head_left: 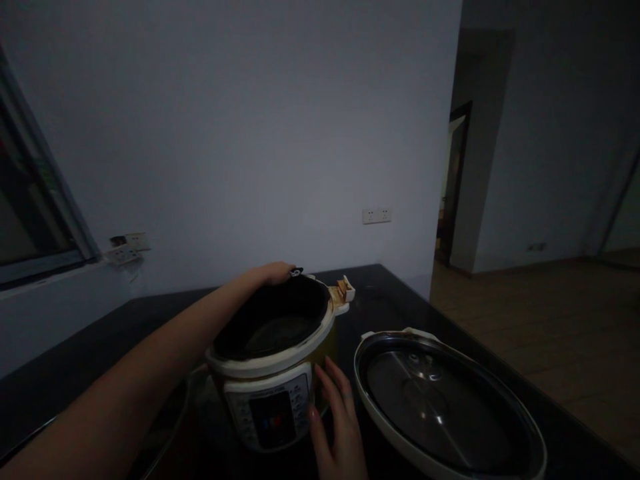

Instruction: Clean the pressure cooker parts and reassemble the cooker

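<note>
Cooker (274, 373) stands uncovered around its dark inner pot (306, 300), lid (400, 400) lying nearby

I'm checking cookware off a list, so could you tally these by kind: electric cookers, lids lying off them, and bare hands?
Round, white-rimmed electric cooker with a dark display panel: 1
Round, white-rimmed lid with a dark, shiny middle: 1
Bare hands, the left hand at the cooker's far rim, the right hand by its front: 2
Total: 4
</note>
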`<state>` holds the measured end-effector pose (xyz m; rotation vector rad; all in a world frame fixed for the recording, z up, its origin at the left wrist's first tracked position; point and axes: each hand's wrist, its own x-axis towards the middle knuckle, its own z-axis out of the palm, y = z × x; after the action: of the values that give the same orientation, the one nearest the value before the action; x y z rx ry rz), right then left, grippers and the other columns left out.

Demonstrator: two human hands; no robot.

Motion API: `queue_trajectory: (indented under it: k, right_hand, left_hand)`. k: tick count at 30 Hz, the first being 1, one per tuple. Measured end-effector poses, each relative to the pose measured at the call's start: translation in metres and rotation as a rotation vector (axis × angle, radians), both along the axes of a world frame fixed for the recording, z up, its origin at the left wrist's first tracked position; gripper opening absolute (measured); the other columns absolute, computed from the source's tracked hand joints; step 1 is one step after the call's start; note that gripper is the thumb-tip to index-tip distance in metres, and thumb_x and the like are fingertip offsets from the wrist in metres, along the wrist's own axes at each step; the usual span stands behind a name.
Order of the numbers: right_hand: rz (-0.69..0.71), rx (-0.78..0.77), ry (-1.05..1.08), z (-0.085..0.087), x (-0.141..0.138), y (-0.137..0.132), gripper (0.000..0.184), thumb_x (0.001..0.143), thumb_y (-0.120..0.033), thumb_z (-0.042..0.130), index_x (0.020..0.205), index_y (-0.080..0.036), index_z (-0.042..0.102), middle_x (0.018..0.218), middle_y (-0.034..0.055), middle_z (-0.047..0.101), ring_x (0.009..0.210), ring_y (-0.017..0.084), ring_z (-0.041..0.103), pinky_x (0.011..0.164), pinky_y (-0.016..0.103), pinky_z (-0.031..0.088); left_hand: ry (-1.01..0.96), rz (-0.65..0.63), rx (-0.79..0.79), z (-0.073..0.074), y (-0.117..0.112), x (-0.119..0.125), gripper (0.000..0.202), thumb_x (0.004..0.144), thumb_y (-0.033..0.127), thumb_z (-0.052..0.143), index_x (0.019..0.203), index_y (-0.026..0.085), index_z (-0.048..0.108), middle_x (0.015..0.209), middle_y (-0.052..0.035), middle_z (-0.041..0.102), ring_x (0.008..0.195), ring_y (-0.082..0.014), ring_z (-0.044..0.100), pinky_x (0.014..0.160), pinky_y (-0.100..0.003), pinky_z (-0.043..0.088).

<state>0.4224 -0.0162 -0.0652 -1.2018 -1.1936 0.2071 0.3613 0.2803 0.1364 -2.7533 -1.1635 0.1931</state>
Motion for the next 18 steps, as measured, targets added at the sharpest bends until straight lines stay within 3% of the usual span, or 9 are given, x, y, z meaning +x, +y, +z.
queue_trajectory:
  k: [5, 10, 14, 18]
  right_hand:
    - [0.013, 0.006, 0.036, -0.003, -0.002, 0.001, 0.044, 0.096, -0.029, 0.045, 0.139, -0.034, 0.051, 0.151, 0.0056, 0.043, 0.136, 0.025, 0.046, 0.109, 0.043, 0.044]
    - [0.048, -0.033, 0.003, 0.0, 0.005, -0.001, 0.044, 0.095, -0.03, 0.048, 0.139, -0.032, 0.051, 0.151, 0.0074, 0.043, 0.136, 0.025, 0.046, 0.109, 0.044, 0.045]
    - [0.059, -0.063, 0.019, 0.011, 0.007, -0.007, 0.042, 0.096, -0.031, 0.047, 0.137, -0.03, 0.053, 0.15, 0.0086, 0.044, 0.137, 0.025, 0.045, 0.11, 0.046, 0.043]
    - [0.097, -0.093, 0.047, 0.016, 0.007, -0.011, 0.041, 0.097, -0.034, 0.045, 0.137, -0.029, 0.051, 0.15, 0.0088, 0.042, 0.138, 0.025, 0.043, 0.111, 0.049, 0.042]
  left_hand:
    - [-0.008, 0.075, -0.015, -0.003, 0.007, -0.014, 0.035, 0.093, 0.036, 0.058, 0.122, 0.016, 0.058, 0.122, -0.0101, 0.061, 0.104, -0.0227, 0.063, 0.088, -0.045, 0.054]
    - [-0.077, 0.031, -0.065, -0.004, -0.004, 0.001, 0.036, 0.093, 0.037, 0.058, 0.123, 0.017, 0.058, 0.126, -0.0105, 0.06, 0.109, -0.0244, 0.061, 0.092, -0.048, 0.051]
    - [-0.177, -0.031, -0.149, 0.001, -0.019, 0.014, 0.035, 0.093, 0.038, 0.058, 0.12, 0.016, 0.059, 0.123, -0.0099, 0.061, 0.108, -0.0245, 0.061, 0.092, -0.047, 0.052]
    - [-0.297, -0.122, -0.245, 0.005, -0.049, 0.023, 0.033, 0.093, 0.038, 0.057, 0.116, 0.015, 0.061, 0.12, -0.0091, 0.063, 0.107, -0.0241, 0.062, 0.092, -0.046, 0.051]
